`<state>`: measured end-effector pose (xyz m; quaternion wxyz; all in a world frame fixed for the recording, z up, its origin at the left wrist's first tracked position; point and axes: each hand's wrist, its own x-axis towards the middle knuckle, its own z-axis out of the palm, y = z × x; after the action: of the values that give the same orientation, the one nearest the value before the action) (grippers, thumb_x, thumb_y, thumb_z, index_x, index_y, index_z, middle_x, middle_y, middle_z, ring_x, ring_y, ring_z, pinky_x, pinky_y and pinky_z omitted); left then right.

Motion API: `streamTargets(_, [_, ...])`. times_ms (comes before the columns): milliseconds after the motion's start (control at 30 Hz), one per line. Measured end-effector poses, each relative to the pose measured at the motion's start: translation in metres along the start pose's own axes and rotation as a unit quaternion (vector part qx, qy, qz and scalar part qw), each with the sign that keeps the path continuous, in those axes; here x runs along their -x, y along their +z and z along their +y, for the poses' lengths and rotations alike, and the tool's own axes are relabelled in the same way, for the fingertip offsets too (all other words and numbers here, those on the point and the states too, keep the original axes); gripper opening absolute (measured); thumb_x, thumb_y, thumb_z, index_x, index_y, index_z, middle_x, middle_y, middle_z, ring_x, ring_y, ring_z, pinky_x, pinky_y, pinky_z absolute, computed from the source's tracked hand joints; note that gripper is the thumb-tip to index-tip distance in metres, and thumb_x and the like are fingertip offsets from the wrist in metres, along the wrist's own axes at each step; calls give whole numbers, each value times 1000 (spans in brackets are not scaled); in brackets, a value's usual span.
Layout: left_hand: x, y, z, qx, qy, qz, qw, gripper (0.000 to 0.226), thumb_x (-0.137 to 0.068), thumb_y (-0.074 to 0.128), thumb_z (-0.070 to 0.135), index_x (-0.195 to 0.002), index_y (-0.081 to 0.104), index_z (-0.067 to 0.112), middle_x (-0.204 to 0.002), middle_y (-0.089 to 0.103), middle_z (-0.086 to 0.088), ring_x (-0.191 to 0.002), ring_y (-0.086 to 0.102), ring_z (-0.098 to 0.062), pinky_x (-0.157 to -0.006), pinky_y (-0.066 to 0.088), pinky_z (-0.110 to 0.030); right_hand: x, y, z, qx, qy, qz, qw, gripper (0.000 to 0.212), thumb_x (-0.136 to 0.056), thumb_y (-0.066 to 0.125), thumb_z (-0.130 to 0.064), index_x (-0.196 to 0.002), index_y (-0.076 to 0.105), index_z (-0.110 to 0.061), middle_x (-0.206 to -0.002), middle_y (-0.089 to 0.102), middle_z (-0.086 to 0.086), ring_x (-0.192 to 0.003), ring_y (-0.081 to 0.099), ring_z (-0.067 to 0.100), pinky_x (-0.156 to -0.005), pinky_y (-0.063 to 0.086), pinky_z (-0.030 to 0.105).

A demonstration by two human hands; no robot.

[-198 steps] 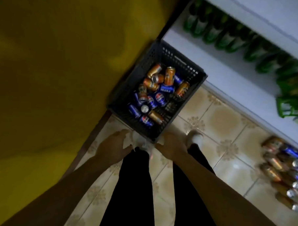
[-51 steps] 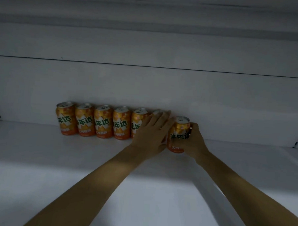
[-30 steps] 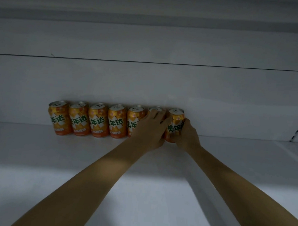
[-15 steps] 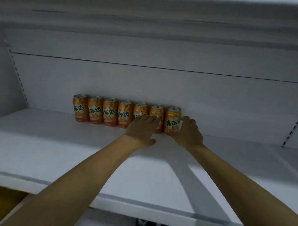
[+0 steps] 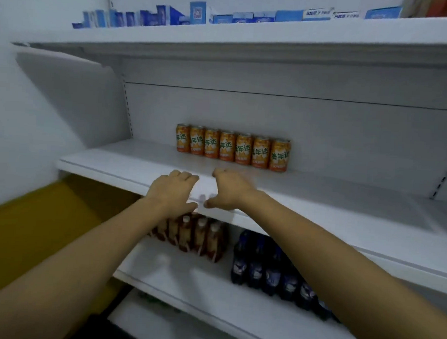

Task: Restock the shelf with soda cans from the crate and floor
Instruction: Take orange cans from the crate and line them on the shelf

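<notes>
Just left of centre frame, the left hand point(image 5: 174, 190) hovers empty, fingers relaxed, over the white metal shelf's point(image 5: 110, 160) front edge. Beside it, the right hand point(image 5: 229, 188) is equally loose and empty. Behind them, seven orange soda cans point(image 5: 233, 149) stand in a row against the shelf's back.

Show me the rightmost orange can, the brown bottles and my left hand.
rightmost orange can point(image 5: 279, 155): head view, middle of its label.
brown bottles point(image 5: 200, 236): head view, body of a middle bottle.
left hand point(image 5: 173, 192): head view, back of the hand.
</notes>
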<state>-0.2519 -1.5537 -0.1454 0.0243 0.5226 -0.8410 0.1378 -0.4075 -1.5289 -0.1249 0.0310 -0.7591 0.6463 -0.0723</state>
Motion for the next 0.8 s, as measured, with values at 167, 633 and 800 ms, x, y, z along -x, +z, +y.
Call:
streamTargets(167, [83, 2, -53, -17, -91, -59, 994, 69, -88, 53, 53, -145, 30, 20, -145, 40, -3, -129, 40, -23, -95, 45, -36, 15, 15, -79, 53, -86, -32, 994, 66, -80, 69, -44, -132, 39, -15, -126, 50, 9, -117, 47, 29, -91, 39, 39])
streamTargets(633, [284, 91, -234, 60, -296, -214, 929, 74, -89, 52, 55, -149, 24, 20, -144, 41, -7, -128, 41, -27, -93, 48, -40, -18, 126, -322, 102, -259, -189, 942, 69, -83, 67, -48, -136, 38, -15, -135, 50, 8, -119, 51, 30, -95, 44, 44])
streamTargets(800, [357, 190, -276, 169, -350, -295, 873, 75, -90, 54, 54, -149, 26, 17, -150, 35, -8, -134, 39, -29, -103, 42, -43, -17, 241, -368, 69, -251, -237, 936, 58, -84, 62, -50, -129, 45, -18, -126, 55, 7, -116, 51, 29, -95, 36, 42])
